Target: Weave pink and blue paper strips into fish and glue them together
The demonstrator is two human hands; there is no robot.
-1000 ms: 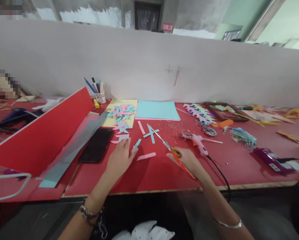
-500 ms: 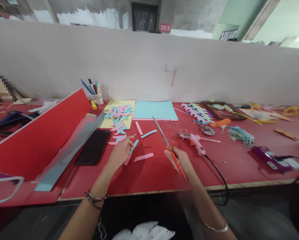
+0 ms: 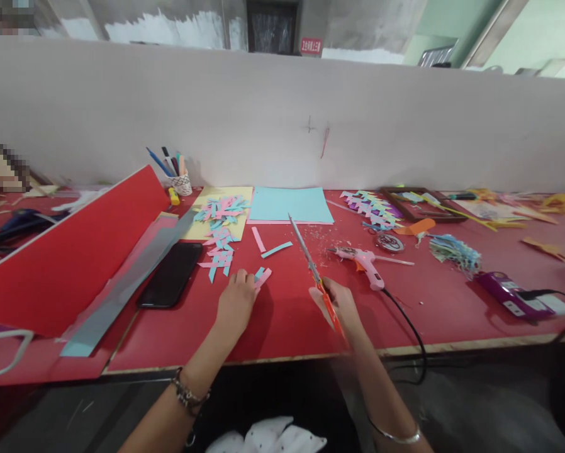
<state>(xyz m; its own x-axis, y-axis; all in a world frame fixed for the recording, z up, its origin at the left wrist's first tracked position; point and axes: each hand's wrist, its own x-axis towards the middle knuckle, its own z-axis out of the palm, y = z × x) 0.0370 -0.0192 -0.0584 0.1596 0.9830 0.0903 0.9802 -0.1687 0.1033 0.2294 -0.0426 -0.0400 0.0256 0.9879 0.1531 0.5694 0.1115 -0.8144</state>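
My left hand (image 3: 236, 302) is over the red tabletop, fingers closed on pink and blue paper strips (image 3: 263, 277) whose ends show beside its fingertips. In my right hand (image 3: 343, 302) is a pair of scissors (image 3: 305, 250) with orange handles, the long blades pointing away from me and looking closed. A loose pink strip (image 3: 258, 240) and a blue strip (image 3: 277, 250) lie beyond my left hand. Folded pink-and-blue paper pieces (image 3: 223, 257) are left of them, leading up to a pile (image 3: 221, 211) on yellow paper.
A black phone (image 3: 170, 277) and a leaning red board (image 3: 84, 251) are on the left. Blue sheets (image 3: 289, 204) lie at the back. Right of my right hand are a pink glue gun (image 3: 365, 264) with a cord, a tape roll (image 3: 389, 242) and a purple power strip (image 3: 513, 299).
My left hand has moved right and slightly toward me, closing on the pink and blue strips that lay loose there. My right hand with the scissors has barely moved.
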